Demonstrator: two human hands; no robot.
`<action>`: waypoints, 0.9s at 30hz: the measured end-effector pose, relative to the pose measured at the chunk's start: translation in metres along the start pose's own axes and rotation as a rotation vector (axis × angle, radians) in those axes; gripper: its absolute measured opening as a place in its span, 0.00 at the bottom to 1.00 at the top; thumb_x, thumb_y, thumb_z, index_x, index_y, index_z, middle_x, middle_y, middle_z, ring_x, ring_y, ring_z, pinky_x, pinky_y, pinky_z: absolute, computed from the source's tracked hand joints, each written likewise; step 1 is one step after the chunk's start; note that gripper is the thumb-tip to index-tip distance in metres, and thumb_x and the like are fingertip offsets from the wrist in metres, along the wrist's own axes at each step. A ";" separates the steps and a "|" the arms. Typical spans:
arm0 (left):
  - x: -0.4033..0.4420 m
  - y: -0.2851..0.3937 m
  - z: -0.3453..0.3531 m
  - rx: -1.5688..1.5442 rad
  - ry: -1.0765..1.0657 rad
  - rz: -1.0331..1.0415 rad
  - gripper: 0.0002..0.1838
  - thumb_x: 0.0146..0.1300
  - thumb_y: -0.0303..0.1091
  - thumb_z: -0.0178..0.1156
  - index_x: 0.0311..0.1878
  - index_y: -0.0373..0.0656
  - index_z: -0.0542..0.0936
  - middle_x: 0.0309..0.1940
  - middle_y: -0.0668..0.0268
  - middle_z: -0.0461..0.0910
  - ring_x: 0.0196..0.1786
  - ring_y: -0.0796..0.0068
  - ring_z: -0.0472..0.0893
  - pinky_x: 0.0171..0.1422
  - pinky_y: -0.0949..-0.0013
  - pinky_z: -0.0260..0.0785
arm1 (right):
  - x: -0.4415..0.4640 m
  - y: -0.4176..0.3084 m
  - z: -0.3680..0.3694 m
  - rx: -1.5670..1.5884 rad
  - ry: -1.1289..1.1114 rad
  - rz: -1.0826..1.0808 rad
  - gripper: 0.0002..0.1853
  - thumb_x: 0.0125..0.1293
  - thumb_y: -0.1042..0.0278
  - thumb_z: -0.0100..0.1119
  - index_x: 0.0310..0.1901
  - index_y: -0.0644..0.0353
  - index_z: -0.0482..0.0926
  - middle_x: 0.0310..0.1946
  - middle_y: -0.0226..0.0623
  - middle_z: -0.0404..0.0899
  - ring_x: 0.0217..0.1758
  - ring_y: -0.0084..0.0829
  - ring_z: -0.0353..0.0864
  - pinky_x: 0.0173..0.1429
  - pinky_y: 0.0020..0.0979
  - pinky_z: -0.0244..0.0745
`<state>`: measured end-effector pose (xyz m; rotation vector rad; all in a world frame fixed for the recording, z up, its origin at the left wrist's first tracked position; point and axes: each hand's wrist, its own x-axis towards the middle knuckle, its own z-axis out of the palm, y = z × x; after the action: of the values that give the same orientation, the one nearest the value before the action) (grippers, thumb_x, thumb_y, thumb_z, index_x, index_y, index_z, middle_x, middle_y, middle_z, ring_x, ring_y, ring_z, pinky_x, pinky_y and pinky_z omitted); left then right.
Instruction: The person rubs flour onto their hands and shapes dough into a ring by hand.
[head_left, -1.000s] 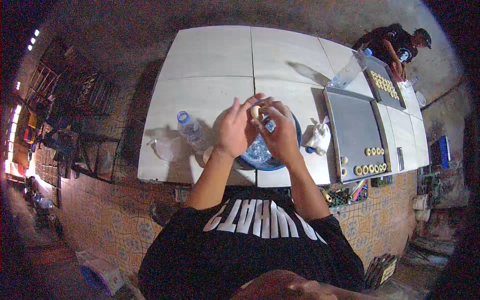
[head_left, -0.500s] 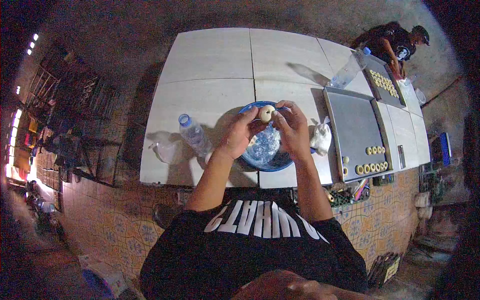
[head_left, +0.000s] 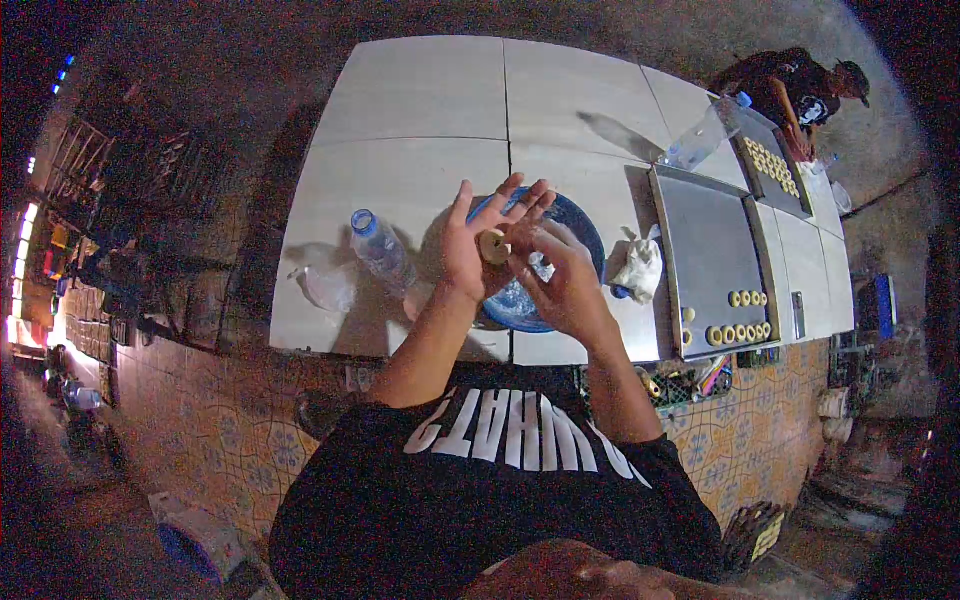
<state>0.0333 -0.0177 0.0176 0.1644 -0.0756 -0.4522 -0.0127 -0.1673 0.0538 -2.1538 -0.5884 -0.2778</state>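
Dough ring [head_left: 493, 246], one — on palm of left hand [head_left: 463, 256], fingers apart, over bowl [head_left: 592, 232] by table's [head_left: 420, 90] near edge. Right hand [head_left: 562, 272] — fingers bent at the ring, pinch or touch cannot be told. Tray [head_left: 710, 240]: more rings [head_left: 767, 330] toward near edge.

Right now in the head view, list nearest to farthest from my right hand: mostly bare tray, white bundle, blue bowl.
1. Blue bowl, beneath your right hand.
2. White bundle, right of the bowl.
3. Mostly bare tray, farther right.

Blue bowl [head_left: 578, 218] partly behind hands [head_left: 568, 280]
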 end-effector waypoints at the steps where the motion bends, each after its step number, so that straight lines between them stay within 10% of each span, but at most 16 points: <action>1: -0.001 0.002 0.004 0.025 0.009 0.007 0.37 0.79 0.67 0.40 0.71 0.43 0.69 0.74 0.47 0.69 0.80 0.50 0.65 0.78 0.49 0.67 | 0.001 -0.007 -0.002 0.045 0.010 -0.052 0.16 0.65 0.73 0.70 0.55 0.61 0.84 0.56 0.47 0.81 0.58 0.47 0.82 0.60 0.41 0.78; 13: -0.001 0.011 0.003 0.253 0.068 0.102 0.39 0.80 0.67 0.34 0.73 0.41 0.67 0.75 0.46 0.68 0.79 0.53 0.66 0.81 0.52 0.60 | 0.012 -0.010 0.003 -0.399 -0.072 -0.093 0.22 0.57 0.48 0.76 0.51 0.46 0.88 0.71 0.51 0.68 0.68 0.58 0.71 0.68 0.56 0.74; 27: 0.002 0.029 -0.012 0.047 -0.001 0.085 0.39 0.77 0.68 0.41 0.74 0.43 0.63 0.78 0.50 0.64 0.80 0.54 0.64 0.69 0.43 0.71 | 0.020 -0.010 -0.001 -0.405 -0.110 -0.176 0.19 0.59 0.49 0.74 0.50 0.44 0.88 0.68 0.50 0.70 0.65 0.57 0.70 0.67 0.58 0.72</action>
<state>0.0487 0.0092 0.0107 0.2065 -0.0940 -0.3656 -0.0010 -0.1566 0.0694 -2.5210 -0.8450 -0.4039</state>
